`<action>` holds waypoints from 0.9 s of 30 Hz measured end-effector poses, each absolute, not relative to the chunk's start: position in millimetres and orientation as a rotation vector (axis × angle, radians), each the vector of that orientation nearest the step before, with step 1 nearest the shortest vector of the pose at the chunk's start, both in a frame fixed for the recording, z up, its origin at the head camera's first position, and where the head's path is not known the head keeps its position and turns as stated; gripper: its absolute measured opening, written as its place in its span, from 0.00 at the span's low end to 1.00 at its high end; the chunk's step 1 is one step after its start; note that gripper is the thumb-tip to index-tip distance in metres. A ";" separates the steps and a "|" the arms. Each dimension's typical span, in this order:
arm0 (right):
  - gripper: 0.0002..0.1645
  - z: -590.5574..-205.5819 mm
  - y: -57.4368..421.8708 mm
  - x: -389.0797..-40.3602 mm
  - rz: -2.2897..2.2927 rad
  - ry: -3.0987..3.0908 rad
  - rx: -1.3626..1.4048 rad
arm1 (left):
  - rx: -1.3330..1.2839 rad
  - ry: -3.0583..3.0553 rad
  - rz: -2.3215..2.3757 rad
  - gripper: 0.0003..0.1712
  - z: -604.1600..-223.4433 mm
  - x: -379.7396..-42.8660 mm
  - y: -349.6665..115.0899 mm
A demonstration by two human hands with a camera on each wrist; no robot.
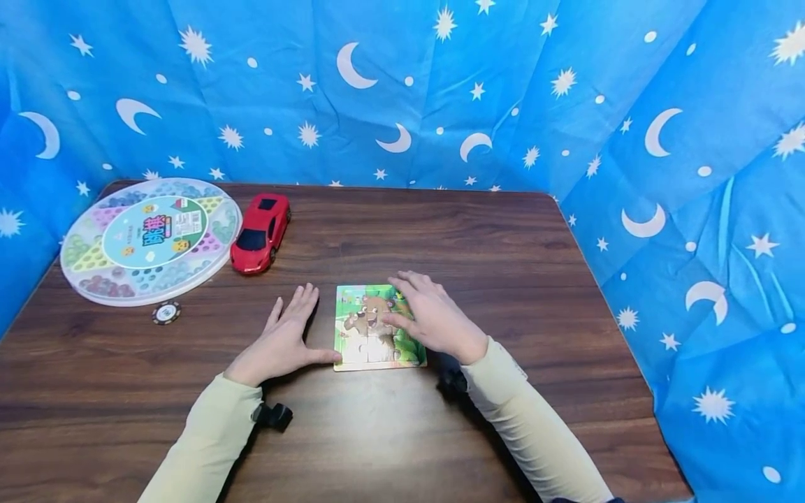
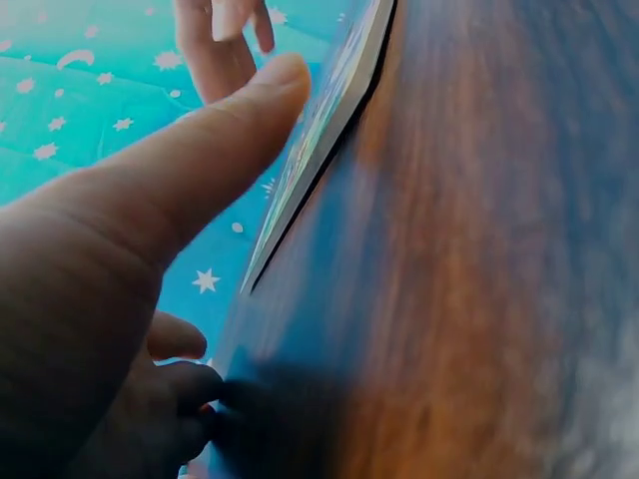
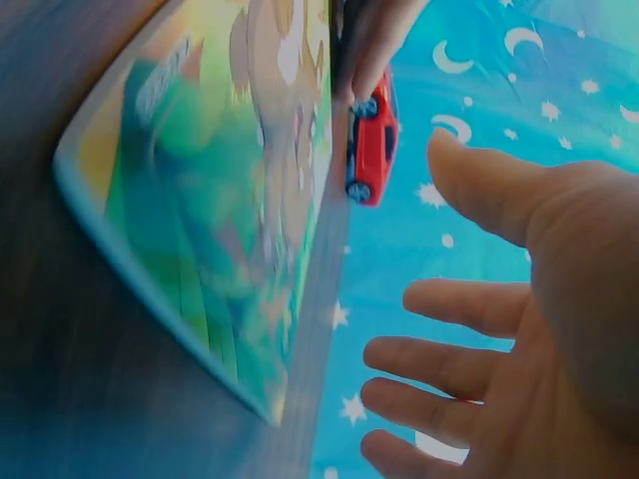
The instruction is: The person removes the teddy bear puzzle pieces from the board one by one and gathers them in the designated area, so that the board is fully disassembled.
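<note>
A small square jigsaw puzzle with a cartoon bear on green lies flat on the table, its pieces fitted together in its tray. My left hand is spread beside its left edge, thumb tip right at the lower left corner. In the left wrist view the thumb points toward the puzzle's rim. My right hand hovers over the puzzle's right side with fingers extended, hiding its upper right part. The right wrist view shows these fingers straight, holding nothing, apart from the puzzle.
At the back left lies a round Chinese checkers box. A red toy car stands against its right side, and a black-and-white poker chip lies in front of it. Blue cloth with stars and moons hangs behind and beside the wooden table.
</note>
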State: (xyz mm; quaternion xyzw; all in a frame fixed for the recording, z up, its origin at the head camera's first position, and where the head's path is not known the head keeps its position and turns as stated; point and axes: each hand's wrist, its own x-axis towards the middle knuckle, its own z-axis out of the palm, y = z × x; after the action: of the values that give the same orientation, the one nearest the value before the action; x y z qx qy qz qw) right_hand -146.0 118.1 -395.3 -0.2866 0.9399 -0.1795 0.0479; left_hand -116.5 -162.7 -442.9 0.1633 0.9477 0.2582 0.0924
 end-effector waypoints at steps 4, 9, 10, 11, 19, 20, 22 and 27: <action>0.42 -401.1 104.4 -145.2 -0.517 2.830 -0.912 | 0.465 2.819 0.772 0.70 -444.9 -112.6 -162.6; 0.43 -404.6 93.7 -147.5 -0.476 2.842 -0.929 | 0.495 2.826 0.777 0.70 -447.8 -113.3 -162.9; 0.43 -405.0 91.5 -148.8 -0.465 2.848 -0.937 | 0.501 2.831 0.769 0.71 -448.6 -114.3 -163.7; 0.43 -405.5 89.2 -150.3 -0.453 2.854 -0.946 | 0.505 2.837 0.759 0.71 -449.3 -115.2 -164.5; 0.43 -409.6 80.8 -156.7 -0.425 2.873 -0.954 | 0.499 2.850 0.718 0.67 -449.4 -118.5 -163.0; 0.42 -410.9 80.4 -157.2 -0.422 2.877 -0.954 | 0.500 2.850 0.728 0.67 -448.9 -118.4 -162.0; 0.42 -413.5 79.3 -157.9 -0.410 2.886 -0.974 | 0.507 2.856 0.745 0.66 -448.8 -118.5 -159.8; 0.38 -417.4 73.5 -157.9 -0.392 2.873 -1.052 | 0.561 2.864 0.784 0.67 -450.2 -118.4 -155.8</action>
State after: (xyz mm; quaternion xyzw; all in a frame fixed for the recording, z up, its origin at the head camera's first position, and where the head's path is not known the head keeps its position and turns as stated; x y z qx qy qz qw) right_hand -157.9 73.5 -417.4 -0.3408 0.9311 -0.1272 0.0284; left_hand -118.4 -155.8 -450.2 0.1854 0.9460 0.2589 0.0599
